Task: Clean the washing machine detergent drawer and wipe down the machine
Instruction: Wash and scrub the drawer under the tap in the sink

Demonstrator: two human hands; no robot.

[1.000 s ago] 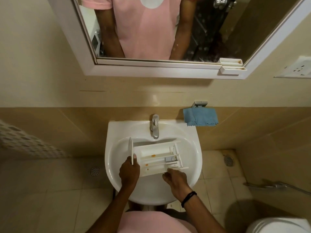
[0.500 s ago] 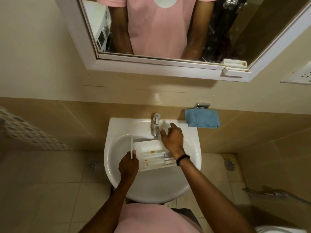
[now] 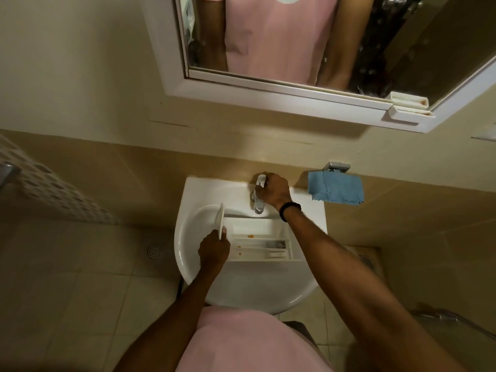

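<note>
The white detergent drawer [image 3: 257,238] lies in the white wash basin [image 3: 188,237] below the chrome tap [image 3: 258,204]. Small orange stains mark its compartments. My left hand [image 3: 213,249] grips the drawer's front panel at its left end. My right hand [image 3: 273,191] is curled over the tap's lever at the back of the basin. No water can be seen running. A blue cloth [image 3: 336,190] hangs on a metal wall holder to the right of the basin.
A white-framed mirror [image 3: 268,84] hangs above the basin, with a small white shelf [image 3: 408,107] at its lower right. Tiled floor with a round drain [image 3: 155,251] lies to the left. A hose [image 3: 456,322] lies on the floor at right.
My right hand left the drawer's near edge, rose past the basin and closed on the tap lever. The left hand kept its hold on the drawer. The view moved closer.
</note>
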